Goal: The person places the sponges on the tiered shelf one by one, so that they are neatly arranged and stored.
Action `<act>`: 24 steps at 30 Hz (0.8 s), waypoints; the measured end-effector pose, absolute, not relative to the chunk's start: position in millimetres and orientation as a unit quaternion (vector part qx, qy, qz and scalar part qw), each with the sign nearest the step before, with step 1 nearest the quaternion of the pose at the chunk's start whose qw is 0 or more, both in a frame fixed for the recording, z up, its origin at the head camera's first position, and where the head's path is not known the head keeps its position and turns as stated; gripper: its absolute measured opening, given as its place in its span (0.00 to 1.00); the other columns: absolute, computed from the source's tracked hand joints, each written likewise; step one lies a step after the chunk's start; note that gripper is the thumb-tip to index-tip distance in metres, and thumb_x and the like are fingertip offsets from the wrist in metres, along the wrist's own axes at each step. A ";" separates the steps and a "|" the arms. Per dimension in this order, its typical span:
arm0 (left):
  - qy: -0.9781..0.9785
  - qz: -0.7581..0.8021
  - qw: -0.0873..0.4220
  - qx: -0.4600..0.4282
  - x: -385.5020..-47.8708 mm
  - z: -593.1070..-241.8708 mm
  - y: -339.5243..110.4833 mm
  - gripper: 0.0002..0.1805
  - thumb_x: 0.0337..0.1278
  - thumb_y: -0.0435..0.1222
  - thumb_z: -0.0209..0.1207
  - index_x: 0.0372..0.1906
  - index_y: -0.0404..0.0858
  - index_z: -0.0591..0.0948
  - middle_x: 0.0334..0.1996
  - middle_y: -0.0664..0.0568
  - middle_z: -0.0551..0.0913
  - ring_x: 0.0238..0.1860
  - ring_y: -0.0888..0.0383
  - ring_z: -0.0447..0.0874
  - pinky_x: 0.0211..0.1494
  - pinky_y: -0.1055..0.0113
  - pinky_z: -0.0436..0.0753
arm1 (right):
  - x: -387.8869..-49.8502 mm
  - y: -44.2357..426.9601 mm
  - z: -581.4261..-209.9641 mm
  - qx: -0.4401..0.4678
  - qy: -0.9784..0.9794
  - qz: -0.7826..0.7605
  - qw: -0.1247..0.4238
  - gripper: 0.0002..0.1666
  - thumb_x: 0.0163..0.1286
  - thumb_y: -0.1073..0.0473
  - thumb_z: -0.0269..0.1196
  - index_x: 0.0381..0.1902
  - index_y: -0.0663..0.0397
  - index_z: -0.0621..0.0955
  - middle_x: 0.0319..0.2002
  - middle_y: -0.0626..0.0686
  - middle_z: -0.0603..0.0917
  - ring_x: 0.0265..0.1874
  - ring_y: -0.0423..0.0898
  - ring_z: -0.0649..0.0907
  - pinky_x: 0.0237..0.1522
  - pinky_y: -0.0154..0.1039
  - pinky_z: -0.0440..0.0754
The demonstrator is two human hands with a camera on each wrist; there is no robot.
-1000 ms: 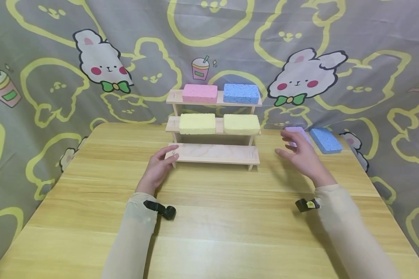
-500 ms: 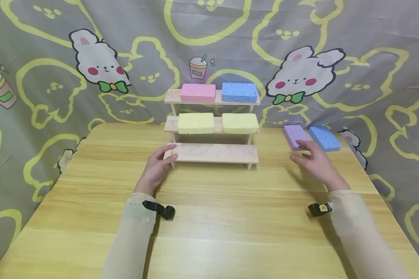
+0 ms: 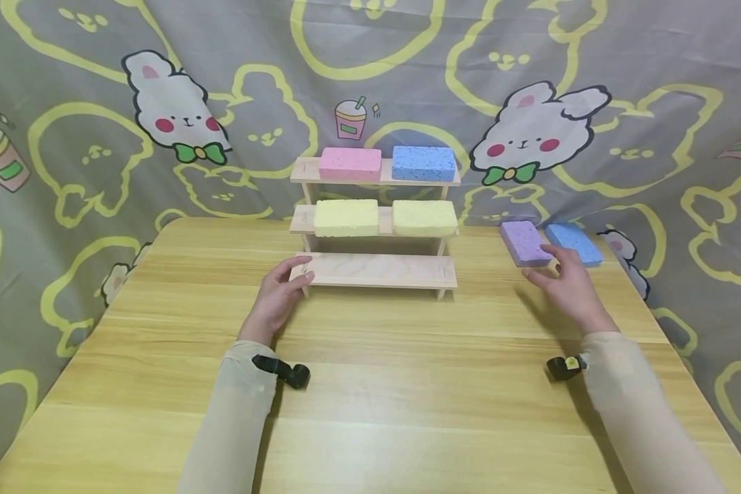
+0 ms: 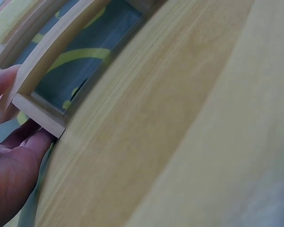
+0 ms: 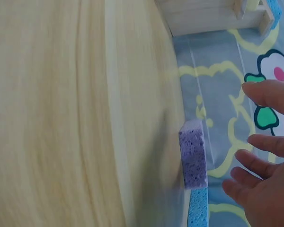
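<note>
At the left end of a three-tier wooden shelf rack [image 3: 377, 271], my left hand [image 3: 273, 302] holds the lowest board, with the thumb at its front edge. The left wrist view shows the fingers around the board's end and beside its leg [image 4: 40, 115]. Over on the right, my right hand [image 3: 571, 291] hovers with fingers spread, holding nothing. Its fingertips are near a purple sponge [image 3: 521, 241] that lies flat on the table. In the right wrist view the purple sponge [image 5: 193, 153] is apart from the hand. A blue sponge [image 3: 569, 240] lies beside it.
On the top tier sit a pink sponge [image 3: 350, 163] and a speckled blue sponge [image 3: 423, 162]. Two yellow sponges [image 3: 346, 217] occupy the middle tier. A patterned grey curtain [image 3: 253, 41] hangs right behind the wooden table [image 3: 395, 398].
My right hand has moved right, uncovering the purple sponge, and its fingers now reach nearer the blue one. My left hand keeps its hold on the rack. The view shifted slightly.
</note>
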State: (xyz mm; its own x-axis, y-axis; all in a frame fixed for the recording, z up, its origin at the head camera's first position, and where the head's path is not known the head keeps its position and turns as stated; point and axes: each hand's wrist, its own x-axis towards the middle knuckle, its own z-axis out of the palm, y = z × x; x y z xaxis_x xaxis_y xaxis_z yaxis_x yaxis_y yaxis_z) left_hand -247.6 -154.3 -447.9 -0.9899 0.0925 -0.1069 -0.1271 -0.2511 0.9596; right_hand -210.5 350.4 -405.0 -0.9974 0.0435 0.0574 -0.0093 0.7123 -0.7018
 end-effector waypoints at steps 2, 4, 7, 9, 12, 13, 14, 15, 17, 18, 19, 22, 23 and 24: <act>0.609 0.790 0.069 -0.019 -247.9 -447.5 -153.8 0.23 0.61 0.24 0.61 0.62 0.29 0.73 0.75 0.49 0.56 0.67 0.50 0.63 0.62 0.62 0.74 | -211.7 351.5 -405.9 -0.008 -0.925 0.377 0.039 0.47 0.70 0.49 0.63 0.72 0.73 0.56 0.67 0.78 0.53 0.60 0.78 0.63 0.60 0.70 0.62; 0.609 0.790 0.069 -0.021 -248.2 -447.7 -153.9 0.23 0.62 0.25 0.61 0.62 0.29 0.73 0.74 0.50 0.58 0.66 0.50 0.64 0.63 0.61 0.74 | -213.1 352.2 -406.4 -0.008 -0.927 0.373 0.039 0.48 0.70 0.49 0.63 0.72 0.74 0.55 0.67 0.78 0.53 0.60 0.78 0.63 0.60 0.70 0.62; 0.607 0.791 0.071 -0.022 -248.4 -448.0 -154.5 0.23 0.62 0.25 0.61 0.62 0.30 0.74 0.74 0.50 0.58 0.66 0.50 0.64 0.64 0.61 0.73 | -215.4 353.6 -407.5 -0.004 -0.932 0.361 0.036 0.50 0.69 0.48 0.64 0.72 0.76 0.54 0.66 0.79 0.53 0.61 0.78 0.60 0.62 0.71 0.58; 0.602 0.795 0.073 -0.021 -248.4 -448.4 -155.0 0.23 0.62 0.25 0.61 0.62 0.30 0.74 0.74 0.50 0.58 0.66 0.50 0.64 0.63 0.61 0.73 | -217.2 354.7 -409.0 -0.004 -0.934 0.355 0.029 0.52 0.69 0.46 0.64 0.72 0.76 0.53 0.66 0.80 0.53 0.63 0.77 0.58 0.63 0.72 0.55; 0.598 0.797 0.077 -0.020 -248.4 -448.5 -155.3 0.23 0.61 0.25 0.61 0.62 0.30 0.74 0.74 0.50 0.58 0.65 0.50 0.65 0.63 0.61 0.74 | -219.7 356.7 -412.1 -0.005 -0.935 0.355 0.021 0.55 0.68 0.44 0.65 0.72 0.76 0.51 0.67 0.81 0.51 0.65 0.77 0.55 0.64 0.73 0.51; 0.596 0.799 0.077 -0.020 -248.4 -448.4 -155.3 0.23 0.61 0.25 0.61 0.62 0.30 0.74 0.74 0.49 0.58 0.65 0.50 0.65 0.63 0.61 0.74 | -221.0 357.6 -413.4 -0.002 -0.932 0.361 0.021 0.55 0.68 0.45 0.65 0.72 0.76 0.51 0.67 0.80 0.52 0.65 0.77 0.55 0.64 0.72 0.51; 0.596 0.799 0.078 -0.021 -248.2 -448.3 -155.3 0.23 0.61 0.24 0.61 0.61 0.30 0.74 0.74 0.49 0.58 0.65 0.50 0.66 0.62 0.61 0.75 | -222.6 358.6 -414.7 0.002 -0.932 0.363 0.020 0.55 0.67 0.45 0.66 0.72 0.76 0.51 0.67 0.81 0.52 0.66 0.77 0.54 0.64 0.72 0.50; 0.596 0.799 0.078 -0.021 -248.1 -448.1 -155.3 0.22 0.61 0.24 0.61 0.61 0.31 0.75 0.74 0.50 0.58 0.65 0.50 0.66 0.62 0.62 0.75 | -224.2 359.6 -415.9 0.008 -0.930 0.367 0.019 0.55 0.67 0.46 0.66 0.72 0.76 0.51 0.68 0.80 0.52 0.66 0.76 0.54 0.65 0.71 0.50; 0.595 0.799 0.079 -0.021 -248.0 -447.8 -155.3 0.21 0.61 0.24 0.61 0.60 0.31 0.76 0.74 0.49 0.57 0.65 0.49 0.66 0.62 0.61 0.75 | -227.8 361.6 -418.1 0.018 -0.929 0.369 0.015 0.56 0.67 0.47 0.67 0.72 0.77 0.49 0.68 0.81 0.53 0.67 0.76 0.54 0.65 0.71 0.50; 0.595 0.800 0.080 -0.022 -247.9 -447.6 -155.4 0.21 0.61 0.25 0.61 0.60 0.32 0.76 0.75 0.50 0.57 0.65 0.49 0.66 0.62 0.61 0.75 | -230.1 362.4 -419.0 0.022 -0.929 0.369 0.014 0.56 0.66 0.47 0.68 0.71 0.78 0.50 0.67 0.80 0.55 0.66 0.75 0.56 0.65 0.70 0.51; 0.594 0.800 0.080 -0.022 -247.8 -447.3 -155.5 0.21 0.61 0.24 0.61 0.59 0.32 0.76 0.75 0.49 0.56 0.65 0.49 0.65 0.62 0.61 0.75 | -232.3 362.8 -419.7 0.026 -0.929 0.368 0.013 0.56 0.66 0.47 0.68 0.71 0.79 0.51 0.66 0.81 0.57 0.66 0.75 0.58 0.65 0.69 0.53; 0.598 0.797 0.084 -0.022 -247.7 -446.6 -156.0 0.21 0.61 0.25 0.61 0.59 0.32 0.76 0.76 0.50 0.53 0.67 0.49 0.62 0.64 0.59 0.73 | -238.6 363.2 -420.5 0.019 -0.932 0.361 0.011 0.55 0.65 0.47 0.68 0.69 0.81 0.52 0.62 0.81 0.62 0.62 0.74 0.63 0.64 0.69 0.57; 0.600 0.795 0.085 -0.021 -247.9 -446.4 -156.4 0.21 0.61 0.25 0.62 0.59 0.32 0.76 0.77 0.50 0.51 0.68 0.49 0.61 0.65 0.59 0.72 | -240.6 363.0 -420.4 0.017 -0.933 0.358 0.012 0.55 0.65 0.48 0.68 0.68 0.82 0.53 0.60 0.81 0.63 0.61 0.74 0.64 0.63 0.69 0.59; 0.601 0.794 0.086 -0.021 -248.0 -446.2 -156.6 0.21 0.61 0.25 0.62 0.60 0.32 0.76 0.77 0.50 0.51 0.68 0.49 0.61 0.65 0.59 0.72 | -242.6 362.9 -420.2 0.014 -0.934 0.356 0.012 0.54 0.66 0.48 0.68 0.67 0.83 0.54 0.59 0.81 0.64 0.59 0.74 0.65 0.62 0.69 0.60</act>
State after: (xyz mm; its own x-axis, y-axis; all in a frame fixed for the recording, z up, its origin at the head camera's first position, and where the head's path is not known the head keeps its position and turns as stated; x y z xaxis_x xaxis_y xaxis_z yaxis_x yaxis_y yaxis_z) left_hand -248.0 -156.6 -446.2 -0.9844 0.1111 -0.1366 -0.1616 -0.2620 0.9514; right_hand -242.6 362.9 -420.2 -0.9993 -0.0167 0.0322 -0.0339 0.7457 -0.6655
